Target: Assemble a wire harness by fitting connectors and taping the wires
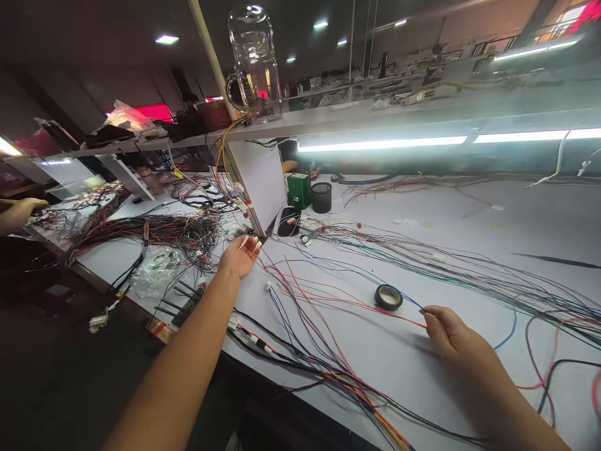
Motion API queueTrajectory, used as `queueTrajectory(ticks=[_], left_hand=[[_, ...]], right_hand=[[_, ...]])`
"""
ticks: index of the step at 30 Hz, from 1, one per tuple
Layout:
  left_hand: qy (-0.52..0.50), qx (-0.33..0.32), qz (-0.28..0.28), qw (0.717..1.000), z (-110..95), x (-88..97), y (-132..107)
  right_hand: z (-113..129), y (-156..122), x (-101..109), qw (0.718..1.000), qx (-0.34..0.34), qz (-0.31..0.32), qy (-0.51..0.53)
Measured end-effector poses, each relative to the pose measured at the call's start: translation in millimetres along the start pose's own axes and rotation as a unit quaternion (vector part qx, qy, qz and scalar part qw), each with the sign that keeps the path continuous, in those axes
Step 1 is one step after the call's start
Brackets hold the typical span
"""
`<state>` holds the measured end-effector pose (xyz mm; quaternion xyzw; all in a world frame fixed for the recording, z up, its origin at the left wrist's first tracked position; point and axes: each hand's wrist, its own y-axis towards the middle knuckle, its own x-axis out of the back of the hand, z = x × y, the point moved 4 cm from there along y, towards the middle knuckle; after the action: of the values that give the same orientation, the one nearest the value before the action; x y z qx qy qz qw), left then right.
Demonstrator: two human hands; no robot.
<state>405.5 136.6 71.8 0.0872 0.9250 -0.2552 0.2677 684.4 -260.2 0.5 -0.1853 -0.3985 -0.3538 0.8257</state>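
Note:
My right hand [446,332] is closed in a pinch on a blue wire and red wires [399,315] at the right front of the bench. These wires run left across the white surface. My left hand [239,258] reaches to the foot of a white divider, palm up, fingers apart and partly curled. Thin red wires [272,266] pass close to its fingertips; I see no firm grip on them. A roll of black tape [389,297] lies just left of my right hand. Below it runs a wire harness [300,363] with white connectors along the front edge.
Long grey and green wires [422,266] stretch across the bench behind. A green box [299,190] and black mesh cup [322,198] stand by the divider [260,181]. Left are a tangled wire bundle [154,232] and another person's hand [19,214]. A glass jar [256,69] stands on the shelf.

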Motion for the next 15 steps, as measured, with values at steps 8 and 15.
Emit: queueTrajectory(ticks=[8,15], left_hand=[[0.057,-0.001,-0.079,0.995,-28.0,23.6,-5.9],[0.071,0.041,-0.022,0.996,52.8,-4.4,-84.8]], right_hand=[[-12.1,1.6,11.6,1.000,-0.004,0.016,0.001],[-0.1,-6.7,10.6,0.998,-0.003,0.030,0.057]])
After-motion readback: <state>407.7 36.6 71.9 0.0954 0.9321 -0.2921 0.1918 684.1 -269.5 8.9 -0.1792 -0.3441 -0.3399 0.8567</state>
